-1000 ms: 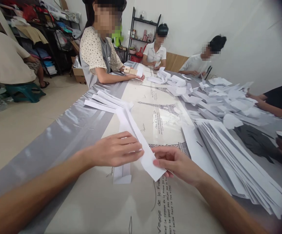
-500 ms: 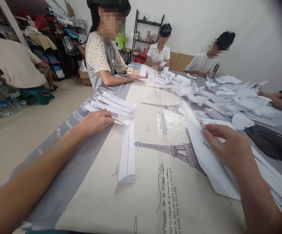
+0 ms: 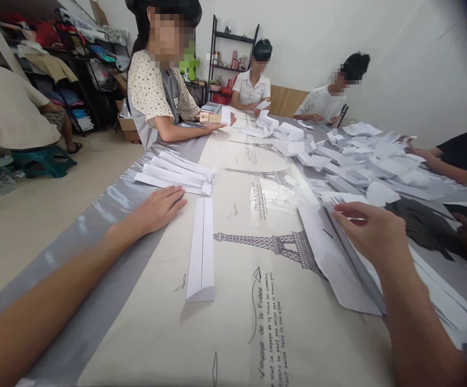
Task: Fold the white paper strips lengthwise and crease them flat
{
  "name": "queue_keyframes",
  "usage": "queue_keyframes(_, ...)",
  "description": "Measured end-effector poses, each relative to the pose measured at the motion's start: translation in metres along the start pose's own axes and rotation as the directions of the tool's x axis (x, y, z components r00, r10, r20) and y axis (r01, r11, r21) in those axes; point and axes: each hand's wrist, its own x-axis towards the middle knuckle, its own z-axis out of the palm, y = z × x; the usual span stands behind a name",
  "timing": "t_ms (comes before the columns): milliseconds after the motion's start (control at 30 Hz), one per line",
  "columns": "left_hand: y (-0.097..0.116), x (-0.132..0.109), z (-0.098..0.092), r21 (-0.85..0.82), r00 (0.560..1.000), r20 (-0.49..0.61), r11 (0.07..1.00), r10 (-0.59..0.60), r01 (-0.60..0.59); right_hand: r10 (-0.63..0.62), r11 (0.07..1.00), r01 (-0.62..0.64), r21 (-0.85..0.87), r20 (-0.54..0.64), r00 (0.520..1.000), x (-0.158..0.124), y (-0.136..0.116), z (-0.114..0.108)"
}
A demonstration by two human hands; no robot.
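Observation:
My left hand [image 3: 161,208] lies on the table with its fingers stretched out and nothing in it, just below a stack of folded white paper strips [image 3: 172,174]. To its right, a long folded white paper piece [image 3: 201,252] lies flat, its seam running lengthwise. At the right, my right hand [image 3: 368,228] has thumb and fingers bent together at the upper edge of a pile of white paper sheets [image 3: 322,236]. Whether a single sheet is pinched between those fingertips is too small to tell.
A large heap of folded white papers [image 3: 378,156] covers the far right of the table. The printed tablecloth [image 3: 152,333] has tower drawings. Several people are around; one across the left edge holds a wooden block [image 3: 213,118] and paper.
My left hand has let go of a paper strip, now with the stack, and its fingers have flattened. My right hand stays at the sheets. The whole view has shifted slightly.

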Motion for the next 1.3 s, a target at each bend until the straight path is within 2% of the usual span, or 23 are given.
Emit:
queue_keyframes(133,0.0,-0.001,0.003,-0.003,0.993,0.023,0.993,-0.116,0.116,-0.005,0.996,0.023,-0.089,0.197,0.98,-0.006,-0.001,0.017)
queue_keyframes(200,0.0,-0.002,0.005,-0.011,0.992,0.0,0.992,-0.127,0.127,-0.035,0.983,0.085,-0.161,0.289,0.957,-0.011,-0.003,0.026)
queue_keyframes(267,-0.001,-0.003,0.007,-0.015,0.993,-0.038,0.994,-0.113,0.113,-0.047,0.971,0.118,-0.208,0.32,0.946,-0.015,-0.007,0.03)
queue_keyframes(400,-0.003,-0.003,0.008,-0.009,0.991,-0.11,0.997,-0.073,0.072,-0.043,0.973,0.104,-0.207,0.28,0.959,-0.017,-0.012,0.025)
queue_keyframes(467,-0.002,-0.003,0.006,-0.02,0.982,-0.189,0.999,-0.028,0.025,-0.037,0.982,0.076,-0.175,0.217,0.975,-0.015,-0.013,0.019)
queue_keyframes(567,0.013,-0.003,-0.006,-0.071,0.939,-0.343,0.995,0.041,-0.069,-0.015,1.0,0.014,0.014,0.017,1.0,-0.012,-0.018,0.01)
queue_keyframes(633,0.036,-0.006,-0.017,-0.17,0.926,-0.377,0.98,0.034,-0.105,-0.007,0.98,0.024,0.2,-0.086,0.996,-0.016,-0.028,0.008)
queue_keyframes(667,0.051,-0.009,-0.023,-0.269,0.936,-0.353,0.957,0.008,-0.109,-0.026,0.958,0.051,0.283,-0.092,0.995,-0.021,-0.035,0.009)
queue_keyframes(700,0.067,-0.013,-0.028,-0.404,0.96,-0.279,0.909,-0.019,-0.1,-0.061,0.928,0.08,0.365,-0.063,0.996,-0.027,-0.044,0.012)
queue_keyframes(733,0.084,-0.017,-0.032,-0.568,0.985,-0.17,0.82,-0.039,-0.065,-0.116,0.889,0.106,0.445,-0.003,0.993,-0.035,-0.055,0.015)
queue_keyframes(767,0.1,-0.022,-0.034,-0.724,0.998,-0.042,0.689,-0.039,-0.004,-0.184,0.851,0.127,0.51,0.063,0.981,-0.044,-0.067,0.02)
queue_keyframes(833,0.125,-0.03,-0.035,-0.877,0.978,0.207,0.443,0.004,0.184,-0.329,0.778,0.182,0.601,0.143,0.934,-0.064,-0.09,0.029)
queue_keyframes(867,0.132,-0.032,-0.034,-0.882,0.958,0.285,0.397,0.018,0.255,-0.393,0.738,0.212,0.641,0.153,0.907,-0.074,-0.1,0.034)
queue_keyframes(900,0.137,-0.034,-0.032,-0.873,0.945,0.326,0.387,0.012,0.296,-0.459,0.696,0.236,0.678,0.166,0.873,-0.083,-0.109,0.038)
queue_keyframes(933,0.138,-0.035,-0.03,-0.858,0.937,0.35,0.399,-0.008,0.323,-0.546,0.648,0.249,0.719,0.212,0.81,-0.09,-0.115,0.04)
queue_keyframes(1000,0.132,-0.034,-0.026,-0.825,0.934,0.348,0.449,-0.075,0.344,-0.666,0.568,0.27,0.778,0.241,0.706,-0.097,-0.122,0.042)
queue_keyframes(1033,0.128,-0.033,-0.025,-0.816,0.935,0.34,0.462,-0.103,0.347,-0.692,0.554,0.271,0.787,0.254,0.676,-0.097,-0.122,0.041)
queue_keyframes(1067,0.124,-0.032,-0.025,-0.815,0.936,0.331,0.464,-0.118,0.347,-0.695,0.555,0.273,0.786,0.258,0.671,-0.095,-0.121,0.04)
queue_keyframes(1100,0.119,-0.03,-0.026,-0.821,0.939,0.323,0.457,-0.121,0.342,-0.675,0.572,0.265,0.776,0.262,0.69,-0.091,-0.119,0.038)
queue_keyframes(1167,0.114,-0.028,-0.028,-0.846,0.947,0.306,0.429,-0.097,0.317,-0.572,0.626,0.2,0.754,0.27,0.774,-0.082,-0.113,0.035)
queue_keyframes(1233,0.114,-0.028,-0.031,-0.869,0.955,0.29,0.402,-0.06,0.289,-0.439,0.654,0.046,0.755,0.329,0.836,-0.075,-0.109,0.033)
queue_keyframes(1300,0.118,-0.029,-0.032,-0.885,0.959,0.281,0.38,-0.027,0.27,-0.341,0.637,-0.13,0.759,0.43,0.836,-0.072,-0.108,0.036)
